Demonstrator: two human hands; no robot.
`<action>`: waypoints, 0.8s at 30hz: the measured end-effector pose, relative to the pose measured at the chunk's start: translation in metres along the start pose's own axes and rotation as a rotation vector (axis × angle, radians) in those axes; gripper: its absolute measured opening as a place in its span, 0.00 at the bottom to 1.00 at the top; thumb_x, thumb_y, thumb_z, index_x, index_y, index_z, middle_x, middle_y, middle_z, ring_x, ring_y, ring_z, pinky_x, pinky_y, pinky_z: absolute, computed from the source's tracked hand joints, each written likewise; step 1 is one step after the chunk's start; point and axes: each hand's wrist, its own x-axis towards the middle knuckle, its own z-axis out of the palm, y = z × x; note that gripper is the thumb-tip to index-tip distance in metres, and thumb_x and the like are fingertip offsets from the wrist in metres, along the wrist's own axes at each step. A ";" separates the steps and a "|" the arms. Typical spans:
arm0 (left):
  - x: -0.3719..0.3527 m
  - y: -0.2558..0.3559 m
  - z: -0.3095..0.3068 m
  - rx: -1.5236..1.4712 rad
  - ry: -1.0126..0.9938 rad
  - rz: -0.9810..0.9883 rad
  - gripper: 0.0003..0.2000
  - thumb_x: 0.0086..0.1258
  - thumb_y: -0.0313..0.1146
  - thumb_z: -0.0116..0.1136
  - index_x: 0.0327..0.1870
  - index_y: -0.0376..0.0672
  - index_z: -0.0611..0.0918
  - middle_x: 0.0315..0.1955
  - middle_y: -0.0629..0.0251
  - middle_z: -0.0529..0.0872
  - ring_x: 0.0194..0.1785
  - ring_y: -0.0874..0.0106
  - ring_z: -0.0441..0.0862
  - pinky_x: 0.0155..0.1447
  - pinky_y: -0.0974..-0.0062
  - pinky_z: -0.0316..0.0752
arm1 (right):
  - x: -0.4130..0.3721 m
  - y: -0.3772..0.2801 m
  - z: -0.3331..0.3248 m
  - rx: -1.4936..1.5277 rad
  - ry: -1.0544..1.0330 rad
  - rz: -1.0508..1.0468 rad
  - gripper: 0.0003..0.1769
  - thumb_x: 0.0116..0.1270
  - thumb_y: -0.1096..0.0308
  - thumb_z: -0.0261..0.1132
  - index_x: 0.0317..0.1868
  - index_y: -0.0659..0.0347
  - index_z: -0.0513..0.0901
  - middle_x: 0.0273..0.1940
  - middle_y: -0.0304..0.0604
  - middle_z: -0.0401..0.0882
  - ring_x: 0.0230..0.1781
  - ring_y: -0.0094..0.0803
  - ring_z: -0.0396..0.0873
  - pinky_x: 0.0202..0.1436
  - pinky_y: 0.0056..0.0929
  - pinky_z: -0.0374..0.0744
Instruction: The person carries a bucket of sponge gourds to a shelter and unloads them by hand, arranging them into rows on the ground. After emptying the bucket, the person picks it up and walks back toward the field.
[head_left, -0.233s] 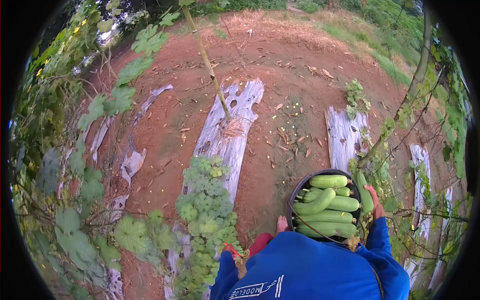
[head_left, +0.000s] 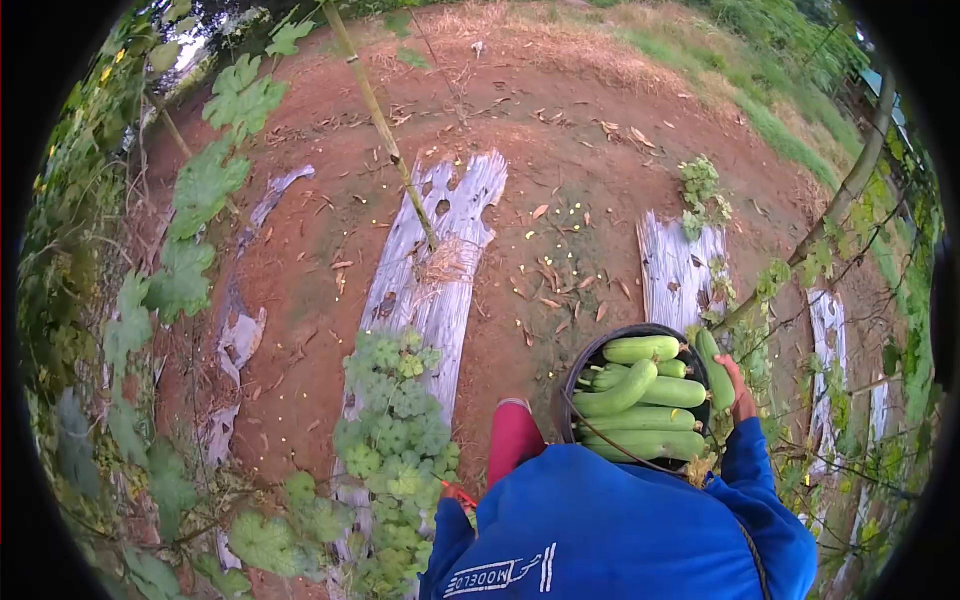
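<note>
My right hand [head_left: 740,388] is closed around a long green gourd [head_left: 713,368], held upright just outside the right rim of a dark round bucket [head_left: 566,388]. Inside the bucket lie several pale green gourds [head_left: 655,418], mostly sideways, with one curved gourd on top. A thin handle crosses the bucket's front. Low beside the leafy vine, my left hand [head_left: 458,497] is partly hidden by the blue sleeve. Its fingers seem closed on a small red-handled tool [head_left: 452,490], whose working end I cannot make out.
Torn silvery plastic mulch strips [head_left: 435,225] run along the reddish soil. A leafy vine [head_left: 395,440] grows on the nearer strip. A slanting pole [head_left: 375,110] stands ahead; hanging vines [head_left: 215,180] line the left, and a thick stem [head_left: 850,185] leans at right.
The view has shifted slightly, so the ground and bucket sit further left. A red-clad leg has swung forward left of the bucket. The gourd stays in my right hand.
</note>
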 end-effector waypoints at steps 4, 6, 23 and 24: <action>0.057 0.049 0.043 -0.021 -0.046 0.002 0.11 0.59 0.43 0.51 0.28 0.45 0.74 0.20 0.60 0.78 0.21 0.66 0.76 0.22 0.64 0.72 | 0.059 -0.034 0.013 -0.048 0.078 -0.034 0.27 0.57 0.49 0.66 0.51 0.58 0.79 0.40 0.39 0.82 0.35 0.30 0.80 0.39 0.30 0.79; 0.059 0.104 0.053 0.048 -0.099 0.062 0.11 0.59 0.44 0.52 0.29 0.46 0.75 0.20 0.63 0.76 0.21 0.67 0.74 0.22 0.64 0.72 | 0.092 -0.043 0.015 0.001 0.123 -0.146 0.28 0.57 0.50 0.65 0.53 0.60 0.78 0.43 0.41 0.82 0.39 0.32 0.81 0.44 0.32 0.79; 0.040 0.858 0.409 -0.471 -0.510 0.564 0.21 0.59 0.50 0.62 0.45 0.45 0.74 0.41 0.48 0.79 0.43 0.54 0.79 0.49 0.55 0.78 | 0.243 -0.295 0.146 0.189 0.208 -0.215 0.26 0.58 0.46 0.64 0.50 0.57 0.79 0.40 0.36 0.79 0.36 0.26 0.77 0.38 0.22 0.74; 0.026 0.891 0.420 -0.444 -0.483 0.656 0.29 0.60 0.54 0.60 0.57 0.44 0.70 0.47 0.47 0.76 0.45 0.52 0.78 0.52 0.53 0.76 | 0.261 -0.308 0.151 0.141 0.272 -0.268 0.27 0.58 0.46 0.64 0.50 0.58 0.79 0.41 0.37 0.79 0.37 0.26 0.77 0.39 0.23 0.75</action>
